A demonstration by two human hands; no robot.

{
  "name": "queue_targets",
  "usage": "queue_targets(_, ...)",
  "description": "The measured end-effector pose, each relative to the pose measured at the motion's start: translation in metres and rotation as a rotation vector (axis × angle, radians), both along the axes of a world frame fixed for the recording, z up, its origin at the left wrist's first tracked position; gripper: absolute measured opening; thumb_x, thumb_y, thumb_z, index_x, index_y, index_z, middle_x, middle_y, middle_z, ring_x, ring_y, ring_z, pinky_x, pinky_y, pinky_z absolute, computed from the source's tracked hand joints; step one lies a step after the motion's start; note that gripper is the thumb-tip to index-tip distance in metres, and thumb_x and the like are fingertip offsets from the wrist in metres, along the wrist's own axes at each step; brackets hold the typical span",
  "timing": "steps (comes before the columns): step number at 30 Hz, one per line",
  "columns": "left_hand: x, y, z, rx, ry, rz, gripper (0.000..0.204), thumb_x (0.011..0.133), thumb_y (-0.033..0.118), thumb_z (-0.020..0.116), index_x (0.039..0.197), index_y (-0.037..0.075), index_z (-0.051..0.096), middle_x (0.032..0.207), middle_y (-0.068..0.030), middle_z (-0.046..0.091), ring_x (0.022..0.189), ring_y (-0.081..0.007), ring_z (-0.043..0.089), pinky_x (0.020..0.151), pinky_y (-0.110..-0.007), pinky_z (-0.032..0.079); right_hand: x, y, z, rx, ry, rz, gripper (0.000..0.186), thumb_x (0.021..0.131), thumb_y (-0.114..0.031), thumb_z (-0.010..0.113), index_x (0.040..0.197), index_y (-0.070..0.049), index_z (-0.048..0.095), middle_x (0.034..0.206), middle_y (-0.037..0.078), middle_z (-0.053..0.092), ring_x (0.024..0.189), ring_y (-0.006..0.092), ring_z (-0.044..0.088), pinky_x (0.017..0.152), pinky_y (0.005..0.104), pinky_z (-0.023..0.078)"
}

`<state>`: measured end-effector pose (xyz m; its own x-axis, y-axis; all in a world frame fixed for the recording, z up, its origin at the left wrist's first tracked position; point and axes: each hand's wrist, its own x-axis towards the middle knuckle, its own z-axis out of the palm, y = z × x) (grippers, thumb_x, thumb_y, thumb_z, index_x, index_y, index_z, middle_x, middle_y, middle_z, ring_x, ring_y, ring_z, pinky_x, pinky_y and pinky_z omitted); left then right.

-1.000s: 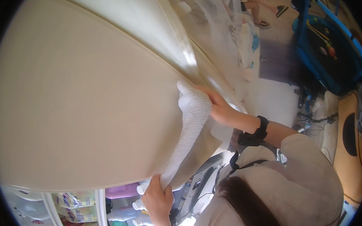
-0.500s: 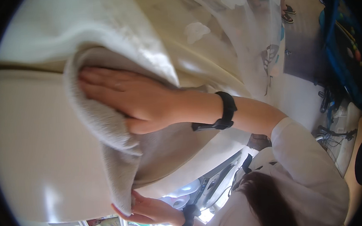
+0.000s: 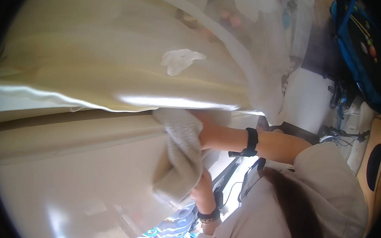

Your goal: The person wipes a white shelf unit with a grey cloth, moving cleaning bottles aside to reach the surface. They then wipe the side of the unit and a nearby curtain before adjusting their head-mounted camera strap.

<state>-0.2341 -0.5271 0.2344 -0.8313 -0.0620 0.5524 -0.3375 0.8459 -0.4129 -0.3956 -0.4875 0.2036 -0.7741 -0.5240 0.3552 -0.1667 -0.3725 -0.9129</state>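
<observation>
The left hand (image 3: 202, 192) is at the lower edge of a pale grey cloth (image 3: 180, 148) and grasps it there, its fingers partly hidden by the fold. The right hand (image 3: 205, 129), higher up, is against the cloth's upper part; it is blurred and mostly covered, so whether it is clenched on the fabric or lying flat behind it I cannot tell. The cloth hangs between the two hands and spreads to their left, bunched and creased, with its top end reaching the hem of a yellowish sheet (image 3: 102, 63) just above the right hand. A dark wristband (image 3: 209, 215) circles the left wrist and a black strap (image 3: 251, 142) the right one. To the left of both hands stretches a smooth cream panel (image 3: 71, 185), with a bright streak of light on its far lower part. Above the right hand, the sheet bears a white patch (image 3: 181, 61), and see-through plastic (image 3: 255, 39) drapes beyond it. Below and left of the left hand sit several bottles (image 3: 177, 228), some purple. Well to the right of the right hand are a blue bag (image 3: 349, 55) and, below that, a tan board (image 3: 380, 150) with a dark oval.
</observation>
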Motion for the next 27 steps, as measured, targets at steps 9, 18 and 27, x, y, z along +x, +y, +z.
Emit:
queue_targets(9,0.03,0.013,-0.145,0.079,-0.246,0.094,0.053,0.074,0.027,0.065,0.106,-0.011,0.044,0.101,-0.0292,0.052,0.096,-0.0478,0.055,0.085,-0.065,0.04,0.026,0.017,-0.168,0.146,-0.407,0.058,0.047,0.073,-0.024,0.072,0.113,-0.002,0.059,0.113,0.019,0.061,0.104,0.0308,0.057,0.09,0.0391,0.045)
queue_targets(18,0.057,0.026,-0.181,0.241,-0.46,0.078,0.037,0.075,0.018,0.061,0.106,-0.002,0.061,0.103,-0.0209,0.059,0.104,-0.0364,0.057,0.1,-0.052,0.04,0.067,0.047,-0.25,0.708,0.075,-0.178,0.037,0.079,-0.016,0.06,0.112,0.002,0.056,0.109,0.025,0.058,0.101,0.042,0.055,0.088,0.0425,0.044)
queue_targets(27,0.121,0.012,-0.23,0.344,-0.699,0.128,0.038,0.073,0.018,0.059,0.104,-0.004,0.06,0.115,-0.0248,0.055,0.118,-0.0391,0.047,0.109,-0.053,0.028,0.138,0.026,-0.243,0.439,-0.384,-0.094,0.043,0.079,-0.003,0.046,0.12,0.005,0.042,0.111,0.028,0.053,0.108,0.0433,0.048,0.097,0.0453,0.037)
